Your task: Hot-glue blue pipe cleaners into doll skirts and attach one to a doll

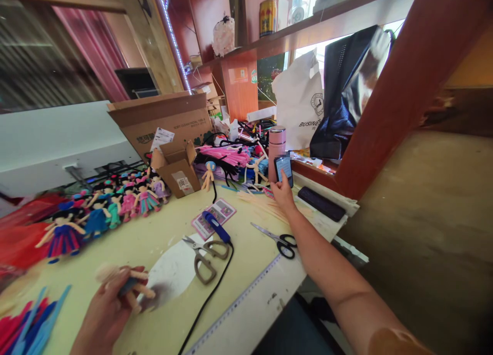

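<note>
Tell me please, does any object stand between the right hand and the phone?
Nothing visible stands in the way: the right hand is at the phone, pointing onto its screen. The pink flask is behind the phone, not between. The left hand holds the doll well apart.

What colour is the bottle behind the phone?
Pink; the bottle shows best in the head view.

Clock centred on grey-handled scissors point(197, 248).
Free: bare table point(162, 227), 10 o'clock, as far as doll row point(129, 203); bare patch, 3 o'clock, short of black-handled scissors point(277, 237).
Obstacles: blue tool point(216, 226), 1 o'clock; its cord point(231, 255), trailing to 7; small carton point(181, 175), 11; left hand point(110, 297) with held doll point(130, 287), 8. Beyond, blurred strips point(29, 327); clearance uncertain.
</note>
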Tool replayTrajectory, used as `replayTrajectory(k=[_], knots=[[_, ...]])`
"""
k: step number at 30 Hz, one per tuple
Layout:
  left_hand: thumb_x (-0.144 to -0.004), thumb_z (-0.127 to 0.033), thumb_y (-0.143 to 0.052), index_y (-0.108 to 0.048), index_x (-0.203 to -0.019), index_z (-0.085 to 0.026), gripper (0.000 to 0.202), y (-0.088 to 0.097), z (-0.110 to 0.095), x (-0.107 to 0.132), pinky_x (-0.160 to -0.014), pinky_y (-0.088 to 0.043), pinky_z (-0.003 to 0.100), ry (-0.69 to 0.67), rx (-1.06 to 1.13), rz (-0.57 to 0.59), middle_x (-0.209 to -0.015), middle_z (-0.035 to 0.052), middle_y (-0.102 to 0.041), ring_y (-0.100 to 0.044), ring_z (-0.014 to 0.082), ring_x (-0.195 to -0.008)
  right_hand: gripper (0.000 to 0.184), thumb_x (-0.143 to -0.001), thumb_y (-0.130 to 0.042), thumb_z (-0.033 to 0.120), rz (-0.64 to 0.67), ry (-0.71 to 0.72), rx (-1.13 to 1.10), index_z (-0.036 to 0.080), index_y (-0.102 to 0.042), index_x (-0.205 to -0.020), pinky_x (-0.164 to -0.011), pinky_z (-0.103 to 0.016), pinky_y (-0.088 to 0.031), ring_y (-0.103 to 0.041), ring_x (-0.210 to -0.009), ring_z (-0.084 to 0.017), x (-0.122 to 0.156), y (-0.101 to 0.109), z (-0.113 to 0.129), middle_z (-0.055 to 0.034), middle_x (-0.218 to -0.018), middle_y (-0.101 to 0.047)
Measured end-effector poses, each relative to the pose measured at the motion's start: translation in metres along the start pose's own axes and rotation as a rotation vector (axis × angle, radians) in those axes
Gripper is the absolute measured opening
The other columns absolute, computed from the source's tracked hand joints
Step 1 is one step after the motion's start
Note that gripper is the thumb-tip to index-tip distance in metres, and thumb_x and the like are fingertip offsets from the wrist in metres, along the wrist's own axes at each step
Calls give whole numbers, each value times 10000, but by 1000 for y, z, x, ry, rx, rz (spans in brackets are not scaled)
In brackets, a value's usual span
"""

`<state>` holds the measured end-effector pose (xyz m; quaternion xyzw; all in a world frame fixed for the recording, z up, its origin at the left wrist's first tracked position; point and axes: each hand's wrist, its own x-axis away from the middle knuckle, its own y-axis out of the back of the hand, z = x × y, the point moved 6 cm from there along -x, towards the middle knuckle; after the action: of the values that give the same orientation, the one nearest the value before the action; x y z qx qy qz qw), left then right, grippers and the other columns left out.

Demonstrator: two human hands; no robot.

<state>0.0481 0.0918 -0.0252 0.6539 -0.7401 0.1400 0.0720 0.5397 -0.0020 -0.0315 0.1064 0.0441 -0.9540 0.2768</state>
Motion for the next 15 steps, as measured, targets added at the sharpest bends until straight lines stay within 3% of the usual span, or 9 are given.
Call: replayTrajectory(k=[10, 15], knots=[[-467, -301, -790, -630, -694, -158, 312, 0, -2, 1, -362, -461, 260, 5, 18, -25, -622, 38, -695, -633, 228, -464, 851, -726, -546, 335, 1, 52, 28, 91, -278, -1495, -522, -233, -384, -399, -537, -110, 0, 0, 2, 105, -551, -393], [-451, -330, -811, -644, -711, -158, 353, 1, -1, 0, -352, -457, 257, -6, 9, -19, -625, 41, -698, -634, 229, -463, 884, -706, -562, 330, -1, -27, -49, 142, -245, -1510, -508, -231, -444, -417, -558, -114, 4, 2, 6, 97, -578, -398]])
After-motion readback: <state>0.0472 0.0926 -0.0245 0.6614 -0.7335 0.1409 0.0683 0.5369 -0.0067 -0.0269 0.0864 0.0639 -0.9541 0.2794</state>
